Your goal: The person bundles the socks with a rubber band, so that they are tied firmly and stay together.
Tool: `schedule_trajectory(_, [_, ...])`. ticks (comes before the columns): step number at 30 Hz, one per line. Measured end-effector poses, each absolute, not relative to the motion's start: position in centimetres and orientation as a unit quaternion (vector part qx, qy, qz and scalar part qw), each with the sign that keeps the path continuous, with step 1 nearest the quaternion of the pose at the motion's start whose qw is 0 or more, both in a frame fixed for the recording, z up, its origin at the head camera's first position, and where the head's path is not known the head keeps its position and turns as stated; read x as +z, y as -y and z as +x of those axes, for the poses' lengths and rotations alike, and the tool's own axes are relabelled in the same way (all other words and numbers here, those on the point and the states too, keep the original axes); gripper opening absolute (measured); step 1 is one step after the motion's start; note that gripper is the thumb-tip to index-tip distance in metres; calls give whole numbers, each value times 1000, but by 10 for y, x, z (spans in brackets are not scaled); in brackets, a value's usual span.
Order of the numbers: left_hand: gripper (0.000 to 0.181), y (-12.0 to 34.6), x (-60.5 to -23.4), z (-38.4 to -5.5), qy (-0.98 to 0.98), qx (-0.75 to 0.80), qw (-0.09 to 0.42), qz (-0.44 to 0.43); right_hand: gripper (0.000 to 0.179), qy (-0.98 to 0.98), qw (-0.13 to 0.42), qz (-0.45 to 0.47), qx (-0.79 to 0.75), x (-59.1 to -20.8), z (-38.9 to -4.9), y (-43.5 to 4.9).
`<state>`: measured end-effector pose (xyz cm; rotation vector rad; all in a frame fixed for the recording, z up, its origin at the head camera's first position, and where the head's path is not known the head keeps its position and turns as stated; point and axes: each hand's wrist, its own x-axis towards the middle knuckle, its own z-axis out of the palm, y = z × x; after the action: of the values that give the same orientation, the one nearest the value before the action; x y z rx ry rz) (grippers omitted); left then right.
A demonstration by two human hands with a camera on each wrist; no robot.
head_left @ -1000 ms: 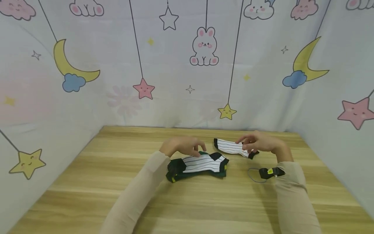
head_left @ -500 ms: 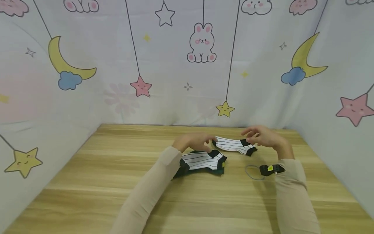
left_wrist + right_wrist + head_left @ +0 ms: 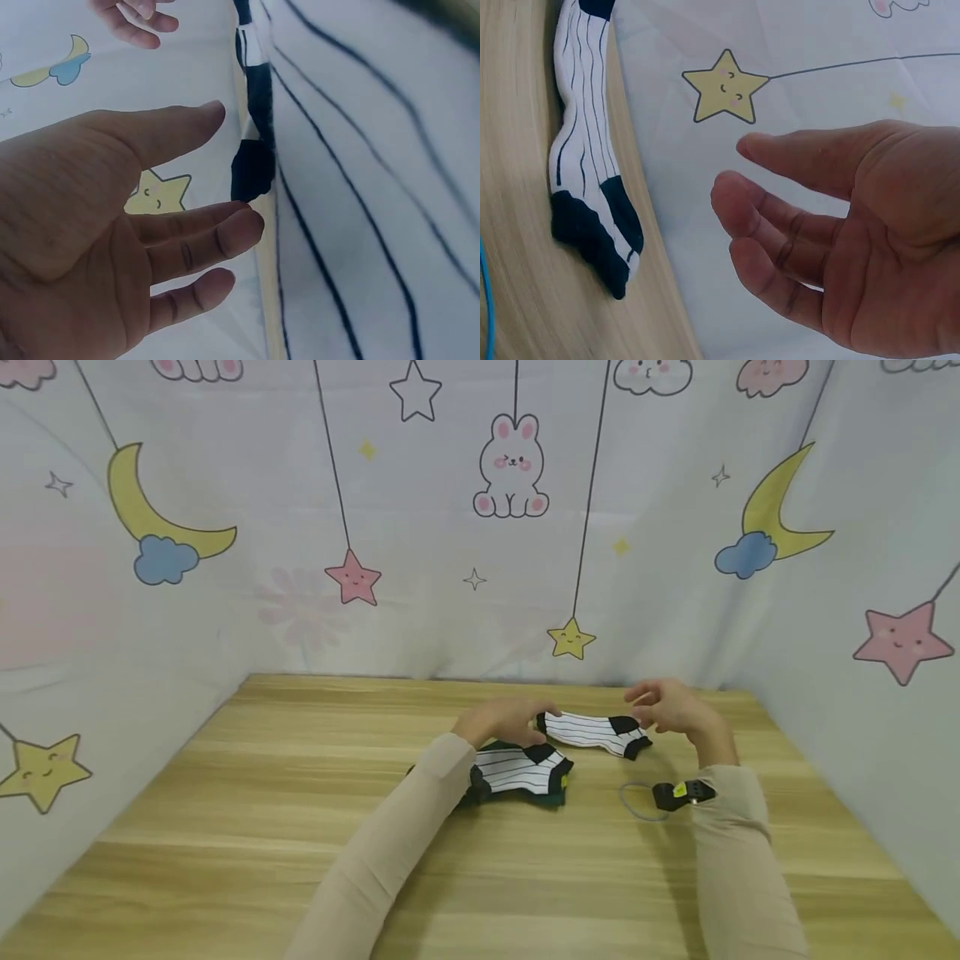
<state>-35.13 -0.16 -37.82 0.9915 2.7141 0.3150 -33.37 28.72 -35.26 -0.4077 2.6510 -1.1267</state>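
Observation:
A white sock with thin black stripes and black toe, heel and cuff (image 3: 585,731) lies flat toward the table's back. Nearer the front, a matching striped sock (image 3: 513,770) rests on dark green fabric (image 3: 557,798) with a yellow patch, seemingly another sock. My left hand (image 3: 510,722) hovers over this stack, its fingertips by the far sock's toe end; thumb and fingers are apart with nothing between them. Above the far sock's heel and cuff, my right hand (image 3: 671,704) hangs with loosely bent fingers, holding nothing. The left forearm hides the stack's toe end.
A wooden table (image 3: 600,877) carries the socks. White curtains (image 3: 420,610) printed with stars, moons and a rabbit stand along its back and sides. A small black device (image 3: 681,793) with a thin cord loop (image 3: 637,803) sits at my right wrist.
My left hand has moved right, from above the near sock toward the far sock's toe. The right hand has drawn slightly back off the far sock's heel. The socks stay put.

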Motion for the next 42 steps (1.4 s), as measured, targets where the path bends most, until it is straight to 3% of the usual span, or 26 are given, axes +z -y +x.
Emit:
schedule_trajectory(12, [52,-6,-390,-365,-927,84,155,331,45,-916,143,-66,-369,-370,-341,-289])
schedule_trajectory(17, [49,-5,-388,-366,-932,60,147,327,50,-922,168,-50,-344,-376,-347,-292])
schedule_trajectory(25, [45,0,-393,-366,-928,71,133,341,37,-932,169,-47,-316,-389,-350,-295])
schedule_trajectory(34, [41,29,-401,-368,-914,175,160,330,11,-926,157,-80,-332,-401,-356,-288])
schedule_trajectory(42, [31,37,-401,-367,-889,259,145,349,19,-904,189,-73,-376,-397,-351,-294])
